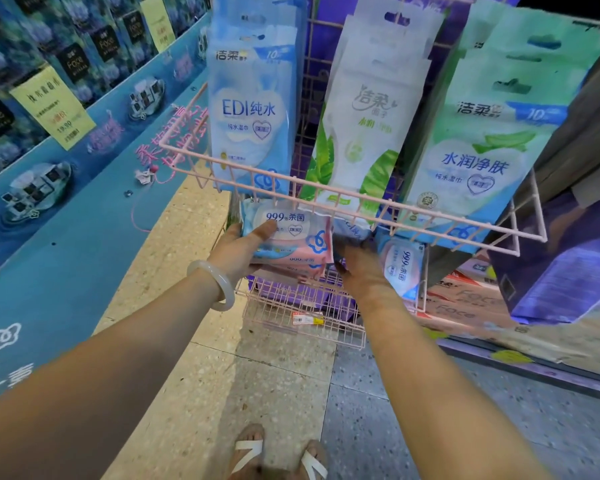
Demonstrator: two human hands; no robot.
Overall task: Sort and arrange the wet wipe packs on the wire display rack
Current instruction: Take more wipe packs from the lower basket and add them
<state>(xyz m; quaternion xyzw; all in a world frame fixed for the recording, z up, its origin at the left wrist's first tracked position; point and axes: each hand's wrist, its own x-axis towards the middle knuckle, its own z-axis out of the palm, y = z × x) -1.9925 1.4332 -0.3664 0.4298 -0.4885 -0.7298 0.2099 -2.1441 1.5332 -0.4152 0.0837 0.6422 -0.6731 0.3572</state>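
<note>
Wet wipe packs marked 999 (288, 242) sit stacked in our left hand (238, 252), thumb clamped on the top pack and fingers beneath, just under the front rail of the pink wire rack (357, 197). Our right hand (359, 271) reaches into the lower basket (305, 318) beside another 999 pack (400, 268) standing on edge; the hand is blurred, so we cannot tell whether it is closed on anything. We judge the stack could fan out and slide off, since only the thumb pins the slick film. The rail overhead could snag a pack as we lift, and the upright pack may tip if nudged.
</note>
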